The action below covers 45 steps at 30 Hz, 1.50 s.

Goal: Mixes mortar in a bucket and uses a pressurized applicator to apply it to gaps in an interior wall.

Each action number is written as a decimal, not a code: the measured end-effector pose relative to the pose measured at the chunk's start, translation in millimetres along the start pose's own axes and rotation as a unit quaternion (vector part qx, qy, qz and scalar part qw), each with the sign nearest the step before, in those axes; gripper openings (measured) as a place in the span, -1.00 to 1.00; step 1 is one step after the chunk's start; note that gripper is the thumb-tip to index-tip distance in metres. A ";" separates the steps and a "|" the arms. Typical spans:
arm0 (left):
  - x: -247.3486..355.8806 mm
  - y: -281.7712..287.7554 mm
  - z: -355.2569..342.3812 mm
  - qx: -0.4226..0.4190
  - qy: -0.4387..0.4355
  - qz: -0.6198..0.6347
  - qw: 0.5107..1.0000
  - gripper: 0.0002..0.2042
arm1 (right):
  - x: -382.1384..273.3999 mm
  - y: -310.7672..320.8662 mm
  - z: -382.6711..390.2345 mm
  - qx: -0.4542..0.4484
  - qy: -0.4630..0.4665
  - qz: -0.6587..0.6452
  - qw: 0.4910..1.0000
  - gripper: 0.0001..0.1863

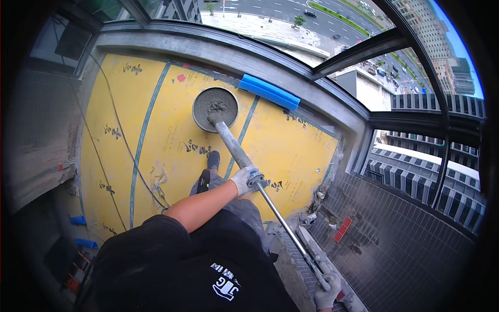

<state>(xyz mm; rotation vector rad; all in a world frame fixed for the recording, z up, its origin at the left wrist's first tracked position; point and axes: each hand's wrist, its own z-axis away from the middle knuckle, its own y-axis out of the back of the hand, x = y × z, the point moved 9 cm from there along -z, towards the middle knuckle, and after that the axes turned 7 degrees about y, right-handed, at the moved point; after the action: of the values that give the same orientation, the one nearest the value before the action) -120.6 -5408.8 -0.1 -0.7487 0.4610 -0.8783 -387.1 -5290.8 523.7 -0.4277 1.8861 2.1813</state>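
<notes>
A round bucket point(194, 117) of wet grey mortar point(215, 101) stands on the yellow floor covering ahead of me. The open end of a long metal mortar gun point(235, 147) dips into the mortar, its tube smeared grey. My left hand point(244, 180), in a pale work glove, is closed round the tube beside its end collar. From there a thin plunger rod point(280, 218) runs far out toward the lower right. At the rod's end my right hand point(327, 294), also gloved, grips the handle; part of those fingers is hidden.
A blue rolled sheet point(269, 92) lies along the window sill point(208, 49). Dark cables point(122, 140) cross the floor covering point(171, 125) on my left. A mortar-stained tiled surface point(395, 229) with a red strip point(343, 230) is at right. My shoe point(213, 159) is close to the bucket.
</notes>
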 end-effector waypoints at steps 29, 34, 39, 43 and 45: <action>-243.8 -334.9 -495.5 0.208 0.274 -0.450 0.824 -0.87 | 244.7 -61.9 36.2 0.159 -0.294 -0.072 0.939 -0.69; -293.1 -376.7 -605.7 0.167 0.363 -0.492 0.774 -0.83 | 308.4 -39.7 -89.8 0.198 -0.427 -0.163 0.867 -0.74; -314.2 -388.2 -670.3 0.174 0.368 -0.568 0.715 -0.81 | 347.6 -47.3 -145.2 0.203 -0.499 -0.107 0.836 -0.87; -311.6 -384.4 -709.0 0.178 0.368 -0.613 0.676 -0.79 | 370.0 -53.6 -170.3 0.204 -0.504 -0.102 0.833 -0.91; -308.2 -383.4 -722.2 0.175 0.357 -0.654 0.644 -0.77 | 368.7 -86.0 -165.2 0.247 -0.535 -0.212 0.780 -0.76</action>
<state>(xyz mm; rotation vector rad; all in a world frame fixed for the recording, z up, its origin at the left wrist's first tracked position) -956.2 -5598.7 -171.2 -0.2125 0.3496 -2.6267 -688.4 -5448.6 289.2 0.4038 1.3614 1.0896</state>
